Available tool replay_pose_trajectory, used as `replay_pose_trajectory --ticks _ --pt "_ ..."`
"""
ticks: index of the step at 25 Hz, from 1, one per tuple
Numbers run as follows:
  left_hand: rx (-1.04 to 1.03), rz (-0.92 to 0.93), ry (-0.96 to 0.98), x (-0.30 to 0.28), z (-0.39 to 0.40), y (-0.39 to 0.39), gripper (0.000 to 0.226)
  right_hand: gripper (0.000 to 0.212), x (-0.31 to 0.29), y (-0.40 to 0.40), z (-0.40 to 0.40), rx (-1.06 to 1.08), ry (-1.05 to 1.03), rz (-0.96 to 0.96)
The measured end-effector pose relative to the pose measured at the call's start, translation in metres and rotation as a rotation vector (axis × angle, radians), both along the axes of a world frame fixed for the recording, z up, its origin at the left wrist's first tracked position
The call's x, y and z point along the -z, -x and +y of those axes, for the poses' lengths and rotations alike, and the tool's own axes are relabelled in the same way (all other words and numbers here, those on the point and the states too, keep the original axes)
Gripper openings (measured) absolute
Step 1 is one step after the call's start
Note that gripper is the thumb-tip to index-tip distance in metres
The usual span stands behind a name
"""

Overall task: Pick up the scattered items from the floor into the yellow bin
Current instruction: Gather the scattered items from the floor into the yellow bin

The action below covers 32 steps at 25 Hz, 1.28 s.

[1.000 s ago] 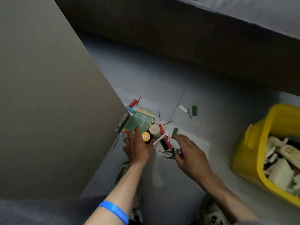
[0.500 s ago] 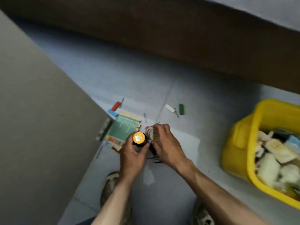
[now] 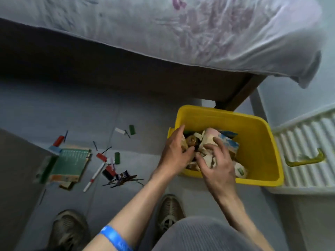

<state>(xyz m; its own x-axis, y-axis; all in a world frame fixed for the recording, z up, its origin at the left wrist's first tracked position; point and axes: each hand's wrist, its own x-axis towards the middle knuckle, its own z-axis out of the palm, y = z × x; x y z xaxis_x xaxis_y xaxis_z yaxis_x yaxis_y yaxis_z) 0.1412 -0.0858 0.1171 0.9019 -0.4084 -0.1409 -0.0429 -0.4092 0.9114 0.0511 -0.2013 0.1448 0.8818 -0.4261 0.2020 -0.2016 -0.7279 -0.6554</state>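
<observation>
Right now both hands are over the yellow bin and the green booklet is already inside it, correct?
Not quite. In the head view both hands, left hand and right hand, are over the yellow bin, but the green booklet lies on the floor.

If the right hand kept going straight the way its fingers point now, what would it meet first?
The right hand points up and left over the yellow bin, so it would likely meet the pale packets piled inside first, next to the left hand. Depth is unclear.
</observation>
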Motion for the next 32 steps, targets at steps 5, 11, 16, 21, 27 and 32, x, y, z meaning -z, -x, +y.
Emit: replay_pose_trajectory --ticks 5,11,16,21,27,32 --pt "-0.247 -0.059 -0.14 0.046 0.078 0.011 0.051 0.027 0.034 -0.012 0.057 -0.3 0.017 -0.001" --pt "-0.53 0.039 -0.407 0.12 0.191 0.032 0.028 0.023 0.11 -0.028 0.134 -0.571 0.129 0.218" --pt "-0.244 -0.115 -0.657 0.169 0.219 0.03 0.037 0.021 0.183 -0.03 0.149 -0.486 0.378 0.813" --pt "0.065 -0.185 -0.832 0.189 0.212 0.014 0.038 0.017 0.203 -0.022 0.154 -0.515 0.515 0.764" --pt "-0.518 0.093 -0.307 0.182 0.218 0.013 0.017 0.015 0.209 -0.035 0.153 -0.451 0.402 0.796" --pt "-0.953 0.804 0.442 0.161 0.208 0.014 0.015 0.009 0.183 -0.047 0.172 -0.137 -0.626 0.695"
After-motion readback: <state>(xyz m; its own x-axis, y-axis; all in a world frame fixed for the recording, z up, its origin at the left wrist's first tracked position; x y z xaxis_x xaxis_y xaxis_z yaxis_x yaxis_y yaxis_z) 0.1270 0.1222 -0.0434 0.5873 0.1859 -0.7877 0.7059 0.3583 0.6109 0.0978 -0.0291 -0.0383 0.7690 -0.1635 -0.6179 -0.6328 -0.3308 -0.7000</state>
